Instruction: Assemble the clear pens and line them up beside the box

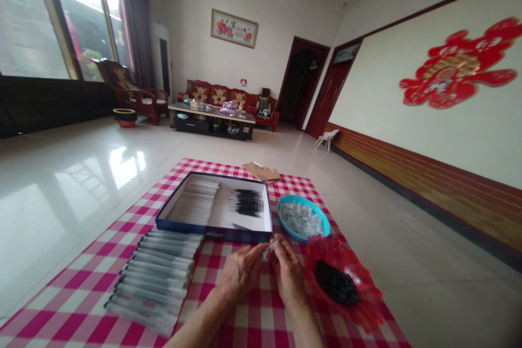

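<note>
My left hand (240,273) and my right hand (289,272) meet near the front edge of a shallow box (240,235). Their fingertips pinch a small whitish, translucent piece (269,248), mostly hidden by the fingers. It resembles the clear pieces (302,218) heaped in a blue bowl (281,217) just beyond my right hand. Beside that hand, a red petal-shaped bowl (365,288) holds small black parts (336,283). Inside the box lie pale translucent tubes (193,201) on the left and thin black sticks (247,203) on the right.
Left of my hands, many clear pen-like tubes with dark ends (155,274) lie in a row on the checked tablecloth (228,326). Flat brown cardboard (261,172) rests at the far edge. Across the tiled floor stand a low table (212,119) and a wooden sofa (204,91).
</note>
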Action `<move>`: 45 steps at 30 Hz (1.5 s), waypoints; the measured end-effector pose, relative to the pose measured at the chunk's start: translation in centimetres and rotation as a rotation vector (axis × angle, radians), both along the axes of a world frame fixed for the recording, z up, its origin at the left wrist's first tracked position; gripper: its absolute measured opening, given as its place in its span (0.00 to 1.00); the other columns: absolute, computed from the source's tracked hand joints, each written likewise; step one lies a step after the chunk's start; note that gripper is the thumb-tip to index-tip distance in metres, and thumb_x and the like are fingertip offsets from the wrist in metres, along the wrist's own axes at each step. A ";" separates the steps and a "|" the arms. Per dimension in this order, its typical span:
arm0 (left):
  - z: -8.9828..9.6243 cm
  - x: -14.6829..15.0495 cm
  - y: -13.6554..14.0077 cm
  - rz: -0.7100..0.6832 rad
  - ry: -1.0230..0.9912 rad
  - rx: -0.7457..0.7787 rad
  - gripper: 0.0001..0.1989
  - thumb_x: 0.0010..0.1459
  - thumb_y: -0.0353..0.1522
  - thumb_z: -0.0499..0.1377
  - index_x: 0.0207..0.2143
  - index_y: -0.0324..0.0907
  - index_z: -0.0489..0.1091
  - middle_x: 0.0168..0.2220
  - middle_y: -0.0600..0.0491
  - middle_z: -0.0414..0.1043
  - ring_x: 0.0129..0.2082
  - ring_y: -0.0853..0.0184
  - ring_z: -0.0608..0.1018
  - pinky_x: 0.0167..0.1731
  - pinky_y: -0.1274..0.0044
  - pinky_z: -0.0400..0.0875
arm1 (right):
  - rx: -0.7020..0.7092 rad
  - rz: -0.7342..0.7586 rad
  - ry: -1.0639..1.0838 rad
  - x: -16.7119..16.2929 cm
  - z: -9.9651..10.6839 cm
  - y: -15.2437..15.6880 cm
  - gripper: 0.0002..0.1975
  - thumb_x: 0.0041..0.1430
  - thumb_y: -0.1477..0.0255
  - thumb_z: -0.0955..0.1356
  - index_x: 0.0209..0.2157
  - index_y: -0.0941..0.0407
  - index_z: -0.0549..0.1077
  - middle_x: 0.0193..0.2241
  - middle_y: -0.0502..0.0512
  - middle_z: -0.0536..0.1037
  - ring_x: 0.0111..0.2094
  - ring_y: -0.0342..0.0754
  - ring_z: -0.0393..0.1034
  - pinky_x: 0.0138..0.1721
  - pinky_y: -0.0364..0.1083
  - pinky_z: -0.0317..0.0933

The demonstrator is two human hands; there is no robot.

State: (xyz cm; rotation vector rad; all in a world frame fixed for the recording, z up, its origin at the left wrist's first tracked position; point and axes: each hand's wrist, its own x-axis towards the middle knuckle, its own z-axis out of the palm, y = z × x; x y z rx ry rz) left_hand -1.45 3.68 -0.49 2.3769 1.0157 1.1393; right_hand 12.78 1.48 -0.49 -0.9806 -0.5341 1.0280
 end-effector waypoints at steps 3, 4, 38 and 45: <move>-0.2 0.1 0.1 0.004 0.001 0.003 0.17 0.65 0.32 0.47 0.53 0.47 0.68 0.32 0.51 0.76 0.31 0.67 0.79 0.31 0.81 0.72 | 0.012 -0.001 -0.019 0.1 -0.1 0.1 0.18 0.42 0.64 0.76 0.38 0.53 0.78 0.37 0.53 0.80 0.37 0.48 0.73 0.34 0.44 0.67; -0.3 0.1 0.1 0.005 0.003 0.001 0.17 0.65 0.32 0.47 0.52 0.47 0.68 0.32 0.50 0.76 0.32 0.67 0.79 0.32 0.81 0.72 | 0.016 -0.003 -0.015 0.1 -0.1 0.1 0.18 0.42 0.64 0.76 0.38 0.53 0.78 0.36 0.53 0.80 0.36 0.48 0.73 0.34 0.44 0.67; 0.4 0.1 -0.2 0.094 0.040 -0.014 0.15 0.63 0.26 0.45 0.27 0.41 0.67 0.26 0.52 0.66 0.24 0.70 0.70 0.24 0.80 0.60 | -0.038 0.124 -0.099 -0.2 -0.9 -0.1 0.20 0.46 0.63 0.75 0.41 0.55 0.76 0.39 0.56 0.81 0.42 0.53 0.74 0.47 0.50 0.65; 0.2 0.1 -0.4 0.128 0.063 -0.029 0.14 0.62 0.25 0.46 0.27 0.41 0.67 0.26 0.52 0.67 0.26 0.69 0.70 0.24 0.80 0.59 | -0.082 0.109 -0.069 -1.0 0.0 -0.2 0.21 0.41 0.62 0.76 0.38 0.56 0.76 0.36 0.57 0.82 0.36 0.54 0.76 0.41 0.51 0.68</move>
